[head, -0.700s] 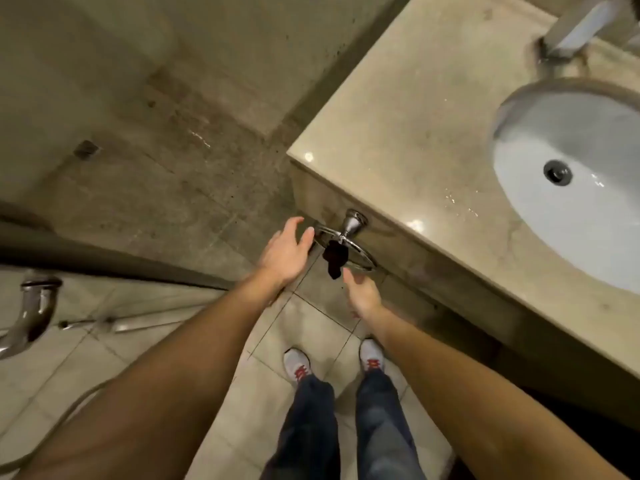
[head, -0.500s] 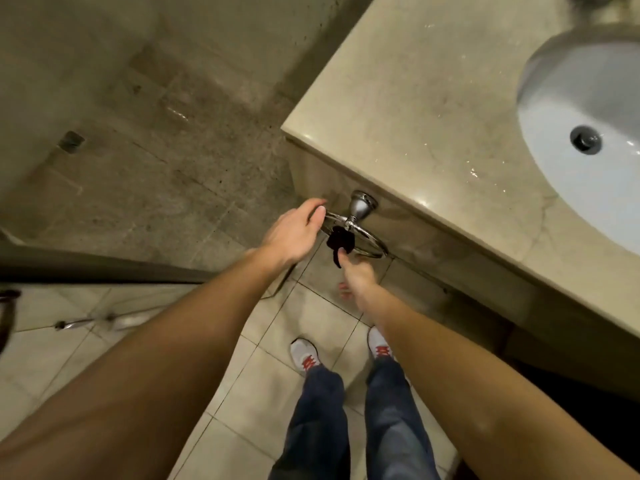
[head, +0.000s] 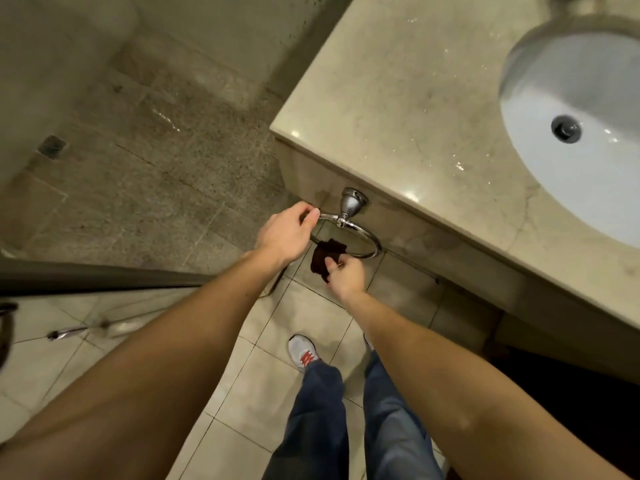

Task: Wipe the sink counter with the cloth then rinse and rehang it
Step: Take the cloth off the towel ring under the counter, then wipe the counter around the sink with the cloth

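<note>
Currently, head view only:
Cloth: the dark cloth (head: 325,259) hangs on the chrome towel ring (head: 360,242), at 8 o'clock from the sink basin (head: 581,140).
Left hand: the left hand (head: 285,233) is curled around the ring's 9 o'clock side, steadying it.
Right hand: the right hand (head: 346,275) pinches the cloth's lower part.
Counter: the sink counter (head: 398,116) shows water droplets near its front edge.
Step, judged: cloth handling at the ring.
Method: hold the ring steady; move the cloth evenly so nothing snags.
</note>
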